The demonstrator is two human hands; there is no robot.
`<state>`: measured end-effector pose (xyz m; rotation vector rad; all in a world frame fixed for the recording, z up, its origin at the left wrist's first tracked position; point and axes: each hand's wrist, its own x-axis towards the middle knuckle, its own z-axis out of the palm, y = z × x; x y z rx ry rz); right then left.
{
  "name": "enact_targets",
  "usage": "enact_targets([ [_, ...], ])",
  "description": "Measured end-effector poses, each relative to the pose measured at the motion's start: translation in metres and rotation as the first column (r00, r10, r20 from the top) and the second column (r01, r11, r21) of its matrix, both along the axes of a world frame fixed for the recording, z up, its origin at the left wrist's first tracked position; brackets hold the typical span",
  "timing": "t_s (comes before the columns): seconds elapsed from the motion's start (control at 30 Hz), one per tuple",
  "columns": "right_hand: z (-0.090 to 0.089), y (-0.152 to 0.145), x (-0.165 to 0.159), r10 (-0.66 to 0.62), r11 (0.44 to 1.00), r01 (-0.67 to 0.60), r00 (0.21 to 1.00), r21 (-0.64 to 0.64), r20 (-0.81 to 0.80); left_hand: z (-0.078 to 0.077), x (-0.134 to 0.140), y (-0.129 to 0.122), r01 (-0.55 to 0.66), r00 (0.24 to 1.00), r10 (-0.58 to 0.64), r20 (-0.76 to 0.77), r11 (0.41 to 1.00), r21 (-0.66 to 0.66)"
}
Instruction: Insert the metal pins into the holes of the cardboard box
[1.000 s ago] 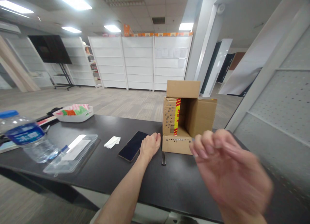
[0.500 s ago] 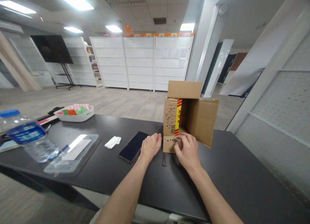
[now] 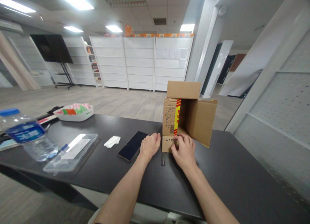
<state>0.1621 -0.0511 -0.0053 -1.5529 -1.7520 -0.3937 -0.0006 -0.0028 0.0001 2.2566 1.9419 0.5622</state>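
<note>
Fingers (image 3: 187, 140) of the right hand (image 3: 185, 154) bend down onto the front flap (image 3: 166, 146) of a cardboard box (image 3: 170, 103), thumb and forefinger turned toward each other beside a row of small dark dots; whether they are clamped on something tiny cannot be told, since the hand hides that spot. The box stands on the table (image 3: 234, 172), close to its far side and to the right of a dark-screened phone (image 3: 132, 146).

It is plain brown, and a red-and-yellow strip of tape (image 3: 177, 117) runs down the panel left of the opening. Next to the strip are a barcode (image 3: 171, 129) and a scatter of round grey spots, too small to name for certain. Its mouth faces the person, shadowed inside, and the opening's long axis runs upright. The top flap (image 3: 183, 89) stands up, the right flap (image 3: 204, 122) swings out toward the near right, and the front flap hangs low at the table. A few slim metal rods (image 3: 163, 159) lie side by side just in front of it, lengthwise toward the person.

Between phone and box rests the left hand (image 3: 150, 147), its fingers curled together in a loose fist whose inside is hidden. Both forearms reach in from the near edge and slant inward, the right hand's back turned up.
</note>
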Motion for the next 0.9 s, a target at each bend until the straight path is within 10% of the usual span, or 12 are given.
enact_targets([
  [0.9,0.005,-0.0049,-0.0036,0.021,1.0,-0.02,0.999,0.023,-0.034,0.0044,0.0006,-0.0023,-0.009,1.0,0.009,0.018,1.0,-0.011],
])
